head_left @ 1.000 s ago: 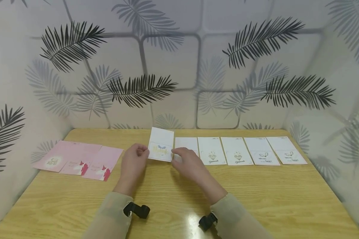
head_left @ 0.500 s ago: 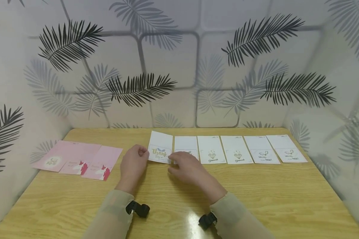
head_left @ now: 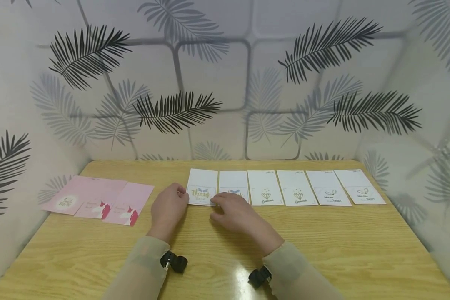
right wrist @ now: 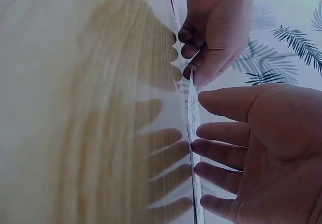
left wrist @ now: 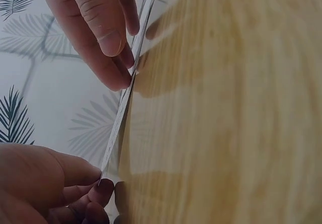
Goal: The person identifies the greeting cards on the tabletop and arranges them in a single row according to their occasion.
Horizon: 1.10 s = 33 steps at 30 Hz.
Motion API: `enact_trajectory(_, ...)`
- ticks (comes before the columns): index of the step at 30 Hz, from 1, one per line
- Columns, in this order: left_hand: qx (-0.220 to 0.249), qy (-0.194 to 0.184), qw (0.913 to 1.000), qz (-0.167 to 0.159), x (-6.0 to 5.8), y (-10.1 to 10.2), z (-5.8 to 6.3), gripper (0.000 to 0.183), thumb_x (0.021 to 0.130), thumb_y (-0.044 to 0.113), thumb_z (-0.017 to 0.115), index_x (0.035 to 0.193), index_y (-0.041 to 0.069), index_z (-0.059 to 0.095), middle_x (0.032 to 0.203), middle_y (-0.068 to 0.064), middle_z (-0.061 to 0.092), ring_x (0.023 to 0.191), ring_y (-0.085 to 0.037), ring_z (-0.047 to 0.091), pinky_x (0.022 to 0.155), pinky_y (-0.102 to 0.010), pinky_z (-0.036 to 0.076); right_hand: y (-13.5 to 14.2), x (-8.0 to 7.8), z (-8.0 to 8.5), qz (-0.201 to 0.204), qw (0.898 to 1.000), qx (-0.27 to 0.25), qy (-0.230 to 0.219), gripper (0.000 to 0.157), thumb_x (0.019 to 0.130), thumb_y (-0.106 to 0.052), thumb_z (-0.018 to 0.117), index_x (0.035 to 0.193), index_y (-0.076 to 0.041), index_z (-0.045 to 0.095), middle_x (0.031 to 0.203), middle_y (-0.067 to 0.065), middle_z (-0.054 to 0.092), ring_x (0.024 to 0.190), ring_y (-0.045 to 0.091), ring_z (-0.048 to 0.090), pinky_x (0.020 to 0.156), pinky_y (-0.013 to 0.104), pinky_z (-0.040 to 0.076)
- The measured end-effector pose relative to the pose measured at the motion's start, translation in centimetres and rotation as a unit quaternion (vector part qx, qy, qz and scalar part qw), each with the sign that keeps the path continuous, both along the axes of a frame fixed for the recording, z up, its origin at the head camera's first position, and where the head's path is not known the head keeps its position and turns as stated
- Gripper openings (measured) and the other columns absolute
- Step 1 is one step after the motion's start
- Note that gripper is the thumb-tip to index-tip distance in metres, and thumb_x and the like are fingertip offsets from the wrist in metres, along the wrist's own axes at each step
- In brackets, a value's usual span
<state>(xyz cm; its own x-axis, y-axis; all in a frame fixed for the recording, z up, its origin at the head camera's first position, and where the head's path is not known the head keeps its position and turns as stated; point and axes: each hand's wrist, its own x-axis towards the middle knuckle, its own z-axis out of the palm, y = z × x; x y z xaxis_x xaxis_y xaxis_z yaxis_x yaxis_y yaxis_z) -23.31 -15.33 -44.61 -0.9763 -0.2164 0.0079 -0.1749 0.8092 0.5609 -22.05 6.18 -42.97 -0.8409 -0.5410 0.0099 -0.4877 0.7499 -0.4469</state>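
Observation:
A white "Thank you" card (head_left: 203,178) with gold lettering lies at the left end of the white row on the wooden table. My left hand (head_left: 168,209) pinches its left edge; in the left wrist view, thumb and fingertip meet on the card's edge (left wrist: 111,142). At the lower right corner, my right hand (head_left: 237,213) rests its fingertips. In the right wrist view this hand (right wrist: 274,138) has its fingers stretched out towards the card. A second "Thank you" card (head_left: 233,179) is partly covered by my right hand.
Diamond cards (head_left: 265,183) and heart cards (head_left: 327,183) continue the white row rightwards. Several pink cards (head_left: 129,200) overlap at the table's left. Behind the table (head_left: 210,262) stands a leaf-patterned wall (head_left: 225,83).
The "Thank you" card has come down from a tilted position to the table, level with the row. My right hand has gone from pinching its right side to resting fingertips at its corner.

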Motion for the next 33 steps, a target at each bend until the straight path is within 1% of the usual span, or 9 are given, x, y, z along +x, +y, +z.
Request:
enact_trajectory(9,-0.038,-0.004,0.9993,-0.008,-0.19,0.24,0.14,0.019,0.105,0.023,0.068,0.114,0.007,0.073,0.106,-0.009,0.076,0.094,-0.030,0.070,0.084,-0.052,0.055,0.01,-0.20,-0.40,-0.001,1.000,-0.001,0.003,0.047,0.107,-0.024,0.073,0.149,-0.003,0.067,0.154,0.018,0.062,0.146,0.038,0.055,0.123,0.051,0.040)
enact_trajectory(13,-0.049,-0.004,0.9987,-0.011,-0.16,0.37,0.20,0.017,0.105,0.024,0.069,0.110,0.008,0.072,0.104,-0.009,0.076,0.090,-0.030,0.069,0.082,-0.053,0.055,0.07,-0.11,-0.28,-0.002,1.000,0.004,0.000,0.048,0.108,-0.026,0.072,0.149,-0.003,0.066,0.156,0.017,0.061,0.147,0.038,0.055,0.123,0.051,0.040)
enact_trajectory(16,-0.057,-0.011,0.9982,-0.014,-0.16,0.47,0.30,0.017,0.104,0.025,0.069,0.110,0.008,0.071,0.104,-0.010,0.075,0.088,-0.030,0.067,0.081,-0.052,0.054,0.08,-0.07,-0.11,-0.003,1.000,0.008,-0.001,0.049,0.108,-0.027,0.072,0.150,-0.003,0.066,0.157,0.017,0.060,0.148,0.037,0.054,0.123,0.051,0.040)
enact_trajectory(20,-0.063,-0.025,0.9975,-0.019,-0.20,0.63,0.48,0.020,0.104,0.025,0.070,0.113,0.007,0.071,0.105,-0.011,0.075,0.088,-0.030,0.066,0.082,-0.052,0.054,0.05,-0.10,0.01,-0.002,1.000,0.014,0.002,0.049,0.108,-0.027,0.071,0.150,-0.002,0.066,0.157,0.017,0.060,0.147,0.038,0.054,0.123,0.051,0.040)
enact_trajectory(26,-0.072,-0.029,0.9966,-0.029,-0.27,0.73,0.55,0.025,0.103,0.025,0.071,0.119,0.006,0.069,0.111,-0.013,0.075,0.091,-0.031,0.066,0.083,-0.052,0.055,0.00,-0.11,-0.08,-0.004,1.000,0.014,0.002,0.049,0.108,-0.027,0.072,0.150,-0.002,0.066,0.157,0.016,0.060,0.147,0.037,0.055,0.123,0.051,0.040)
enact_trajectory(33,-0.072,-0.025,0.9965,-0.033,-0.14,0.63,0.46,0.019,0.102,0.023,0.071,0.112,0.007,0.067,0.101,-0.012,0.072,0.085,-0.030,0.063,0.079,-0.051,0.053,-0.06,-0.03,-0.11,-0.003,1.000,0.012,-0.003,0.049,0.108,-0.027,0.072,0.150,-0.002,0.065,0.157,0.017,0.060,0.147,0.038,0.054,0.123,0.051,0.040)
